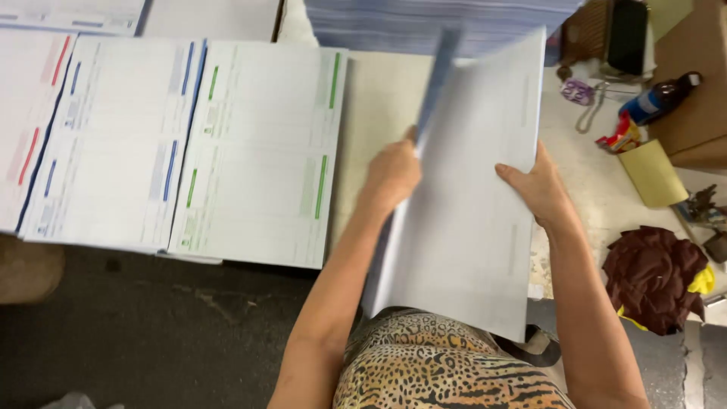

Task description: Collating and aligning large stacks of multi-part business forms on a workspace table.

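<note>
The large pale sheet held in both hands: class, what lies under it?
Under the large pale sheet show a pale tabletop and an animal-print garment. The left hand and right hand grip its edges. Whatever lies beneath its middle is covered.

Pale worktable (pixel 382 98) carries three stacks of printed forms side by side: red-striped (pixel 26 129), blue-striped (pixel 113 144), green-striped (pixel 261 151). Right end holds a dark bottle (pixel 660 97), yellow envelope (pixel 651 173), keys (pixel 579 92) and brown cloth (pixel 655 276).

arms: bare | garment (pixel 447 363): animal-print (leopard and tiger patches) | hands: ringless
</note>
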